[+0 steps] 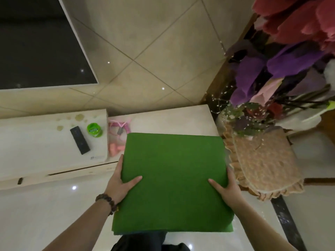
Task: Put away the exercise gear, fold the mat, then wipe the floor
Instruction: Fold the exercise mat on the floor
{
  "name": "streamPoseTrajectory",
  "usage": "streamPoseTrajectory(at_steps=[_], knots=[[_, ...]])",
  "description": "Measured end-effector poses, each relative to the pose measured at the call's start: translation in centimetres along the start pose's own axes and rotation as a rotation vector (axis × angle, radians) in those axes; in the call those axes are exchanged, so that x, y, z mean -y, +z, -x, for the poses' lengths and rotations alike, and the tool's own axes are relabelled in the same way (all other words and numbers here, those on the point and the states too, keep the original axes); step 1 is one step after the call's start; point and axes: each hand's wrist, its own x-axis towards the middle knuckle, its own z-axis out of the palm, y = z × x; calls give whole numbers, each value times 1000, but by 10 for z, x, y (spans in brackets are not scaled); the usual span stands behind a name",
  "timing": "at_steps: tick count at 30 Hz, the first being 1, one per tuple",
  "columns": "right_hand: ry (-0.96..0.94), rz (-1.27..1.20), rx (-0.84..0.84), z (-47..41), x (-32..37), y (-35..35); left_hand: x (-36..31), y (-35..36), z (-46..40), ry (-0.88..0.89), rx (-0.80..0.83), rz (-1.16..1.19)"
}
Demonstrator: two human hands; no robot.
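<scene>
- The folded green mat (174,180) is held flat between both hands, its far edge over the low white counter (163,120); folding looks done, stowing is in hand.
- Left hand (120,182) clamps the 9 o'clock edge, right hand (226,187) the 3 o'clock edge, thumbs on top.
- The mat is foam-like, matte, squarish (layers show at the near edge).
- Next: probably slide it forward at 12 o'clock, clear of the pink skipping rope (118,131) at 10 o'clock.
- Glossy floor tiles (45,211) await wiping.

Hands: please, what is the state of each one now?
Left hand: closed on the left edge of the folded green mat.
Right hand: closed on the mat's right edge.
</scene>
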Motion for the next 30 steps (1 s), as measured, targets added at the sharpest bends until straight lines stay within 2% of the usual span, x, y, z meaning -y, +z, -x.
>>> streamPoseTrajectory(at_steps=[5,12,19,24,27,30], knots=[[-2,27,96,-70,20,-9,-18,21,-59,-52,-38,-18],[-1,72,78,-188,41,-14,-27,58,-163,-72,-64,-34],[19,145,127,-358,15,-2,7,124,-302,-100,-125,-69],[-102,171,69,-473,-4,14,39,162,-405,-34,-181,-33],[-147,179,107,-519,-27,25,58,171,-443,-71,-138,-11],[-76,206,156,-534,-50,39,82,180,-456,-128,-107,-55]])
